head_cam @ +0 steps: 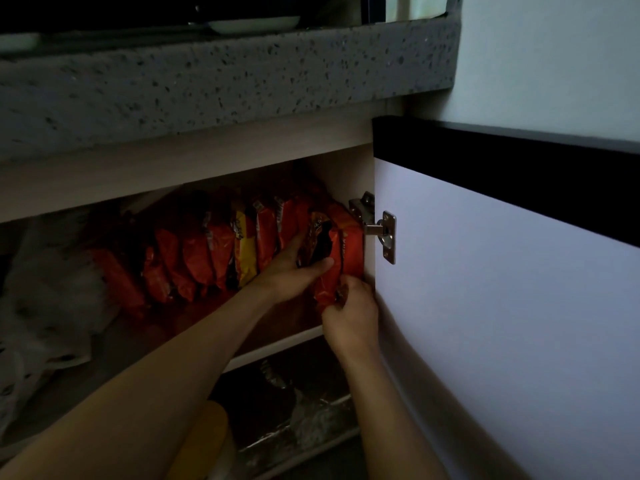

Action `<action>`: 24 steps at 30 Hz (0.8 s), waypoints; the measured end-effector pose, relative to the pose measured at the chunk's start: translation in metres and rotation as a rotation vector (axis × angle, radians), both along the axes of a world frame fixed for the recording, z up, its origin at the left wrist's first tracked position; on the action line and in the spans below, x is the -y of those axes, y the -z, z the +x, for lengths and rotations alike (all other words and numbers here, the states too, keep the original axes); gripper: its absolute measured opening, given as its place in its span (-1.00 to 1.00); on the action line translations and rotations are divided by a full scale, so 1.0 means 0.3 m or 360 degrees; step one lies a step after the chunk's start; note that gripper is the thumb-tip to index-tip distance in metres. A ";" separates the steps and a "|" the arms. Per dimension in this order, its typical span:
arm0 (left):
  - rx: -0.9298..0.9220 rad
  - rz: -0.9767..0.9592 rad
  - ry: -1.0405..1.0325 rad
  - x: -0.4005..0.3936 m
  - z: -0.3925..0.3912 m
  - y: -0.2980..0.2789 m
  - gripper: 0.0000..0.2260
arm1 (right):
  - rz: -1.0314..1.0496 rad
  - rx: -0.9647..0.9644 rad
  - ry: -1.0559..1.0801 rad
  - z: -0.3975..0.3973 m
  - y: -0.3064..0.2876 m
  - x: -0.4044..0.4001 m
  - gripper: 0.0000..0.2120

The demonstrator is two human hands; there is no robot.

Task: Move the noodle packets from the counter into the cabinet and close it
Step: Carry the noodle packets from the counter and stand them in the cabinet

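Note:
A row of several red and orange noodle packets (204, 254) stands on edge on the upper shelf (277, 344) of the open cabinet, with one yellow packet (246, 251) among them. At the right end, my left hand (294, 268) presses against a dark packet (317, 244), thumb across its front. My right hand (349, 317) grips the bottom of a red packet (327, 275) wedged next to the cabinet's side wall. The cabinet door (502, 323) stands open to the right.
A speckled grey counter edge (225, 81) overhangs the cabinet, with a white plate (254, 24) on top. White plastic bags (52, 306) fill the shelf's left part. Crumpled clear plastic (311, 420) and a yellow object (204, 441) lie on the lower shelf. A metal hinge (384, 233) joins the door.

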State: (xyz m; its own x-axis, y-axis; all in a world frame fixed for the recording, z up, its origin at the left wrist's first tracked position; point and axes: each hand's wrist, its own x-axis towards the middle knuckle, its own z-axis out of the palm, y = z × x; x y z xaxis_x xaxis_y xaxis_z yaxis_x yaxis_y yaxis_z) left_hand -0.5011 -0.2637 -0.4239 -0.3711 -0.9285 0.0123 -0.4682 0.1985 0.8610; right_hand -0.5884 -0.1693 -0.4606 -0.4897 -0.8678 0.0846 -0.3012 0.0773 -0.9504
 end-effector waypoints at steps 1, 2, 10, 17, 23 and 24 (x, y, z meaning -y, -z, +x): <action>0.0003 -0.0012 0.0014 -0.002 -0.001 0.000 -0.24 | -0.0005 0.0022 0.0012 0.001 0.005 0.000 -0.68; 0.0004 -0.0028 0.0027 -0.007 -0.002 0.001 -0.24 | -0.0001 0.0047 0.0020 0.002 0.007 -0.003 -0.70; 0.0119 -0.0076 -0.0010 -0.032 0.005 0.096 0.01 | 0.0076 0.0167 -0.0085 -0.016 0.019 -0.004 -0.60; 0.0104 -0.0070 -0.0140 -0.017 -0.012 0.104 -0.01 | 0.0008 0.0216 -0.0102 -0.037 0.018 -0.017 -0.48; 0.0120 -0.0099 -0.0196 -0.163 0.088 0.005 -0.40 | -0.0070 0.0123 -0.0121 -0.042 -0.035 -0.095 -0.64; 0.0113 -0.0099 -0.0190 -0.191 0.108 -0.011 -0.51 | -0.0070 0.0097 -0.0133 -0.047 -0.050 -0.108 -0.67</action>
